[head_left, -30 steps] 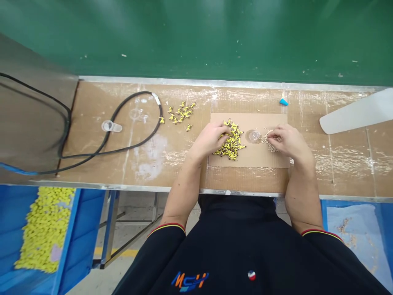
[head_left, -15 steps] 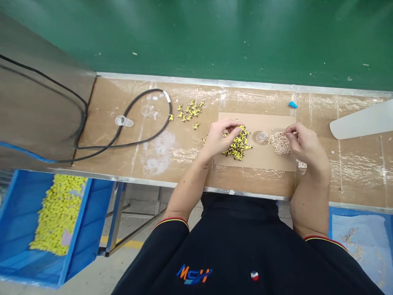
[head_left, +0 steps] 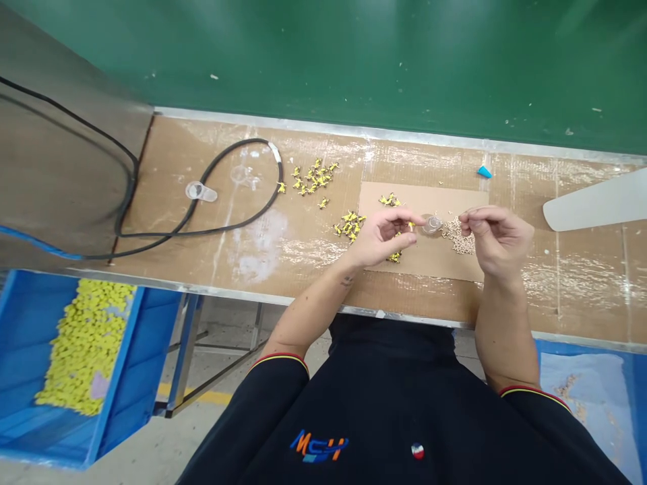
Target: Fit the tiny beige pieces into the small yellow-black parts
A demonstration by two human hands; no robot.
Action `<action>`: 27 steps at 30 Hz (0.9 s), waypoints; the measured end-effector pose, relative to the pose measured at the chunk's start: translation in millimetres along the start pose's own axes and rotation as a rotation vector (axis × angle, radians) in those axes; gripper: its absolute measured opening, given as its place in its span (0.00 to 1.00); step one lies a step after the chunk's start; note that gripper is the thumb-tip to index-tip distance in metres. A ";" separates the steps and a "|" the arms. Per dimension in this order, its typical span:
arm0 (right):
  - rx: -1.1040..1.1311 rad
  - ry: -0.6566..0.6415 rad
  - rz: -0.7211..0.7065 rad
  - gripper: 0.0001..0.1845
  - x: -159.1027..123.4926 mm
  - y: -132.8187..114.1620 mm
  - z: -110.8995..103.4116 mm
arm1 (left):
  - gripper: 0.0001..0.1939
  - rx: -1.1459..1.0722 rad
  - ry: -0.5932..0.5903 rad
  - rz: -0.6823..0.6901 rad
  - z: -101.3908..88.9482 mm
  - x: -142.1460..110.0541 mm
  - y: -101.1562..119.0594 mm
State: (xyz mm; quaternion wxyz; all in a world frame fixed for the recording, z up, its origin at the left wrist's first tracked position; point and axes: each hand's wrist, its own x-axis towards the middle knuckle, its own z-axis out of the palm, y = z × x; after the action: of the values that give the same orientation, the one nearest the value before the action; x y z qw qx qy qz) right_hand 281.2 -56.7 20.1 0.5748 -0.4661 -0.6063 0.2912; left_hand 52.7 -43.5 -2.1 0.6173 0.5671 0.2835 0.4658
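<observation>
My left hand (head_left: 383, 236) lies over a cardboard sheet (head_left: 429, 261), its fingertips reaching towards a small transparent cup (head_left: 432, 225). Small yellow-and-black parts (head_left: 350, 225) lie in loose clusters around that hand, and it hides some of them. My right hand (head_left: 498, 236) is raised just above a heap of small beige pieces (head_left: 459, 238), with its fingertips pinched together. Whether either hand holds a tiny piece is too small to tell.
More yellow parts (head_left: 314, 178) lie on the cardboard-covered bench (head_left: 283, 252), near a black cable (head_left: 227, 232). A blue wedge (head_left: 484, 172) and white blade (head_left: 596, 202) lie beyond. Below sit a blue bin (head_left: 126, 337) of yellow pieces and a blue-lined bin (head_left: 581, 397).
The yellow pile has spread into separate clusters. My left hand has moved right towards the cup, and my right hand has lifted slightly off the beige heap. The view has shifted slightly.
</observation>
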 end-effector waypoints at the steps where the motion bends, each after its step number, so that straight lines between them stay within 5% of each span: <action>1: 0.040 0.013 0.030 0.09 -2.4 -1.1 5.0 | 0.16 -0.002 -0.007 -0.011 3.3 -1.1 0.4; 5: 0.221 -0.017 0.111 0.11 -9.1 -4.3 19.0 | 0.22 -0.006 -0.033 -0.040 11.4 -0.7 -0.8; 10: 0.323 -0.069 0.106 0.09 -12.0 -2.6 23.2 | 0.26 0.035 -0.005 0.080 12.1 3.4 0.6; 21: 0.196 -0.214 0.100 0.13 -15.5 3.1 26.7 | 0.23 -0.184 -0.118 -0.065 25.5 -4.8 5.1; 27: 0.242 -0.193 0.105 0.11 -15.6 -4.3 29.9 | 0.21 -0.039 0.003 -0.024 24.4 -5.1 6.3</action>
State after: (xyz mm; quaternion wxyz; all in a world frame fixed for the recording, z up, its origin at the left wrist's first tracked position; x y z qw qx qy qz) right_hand 249.7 -67.0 12.2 0.5497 -0.3944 -0.5939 0.4355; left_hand 70.5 -59.2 7.8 0.6333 0.5508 0.2820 0.4647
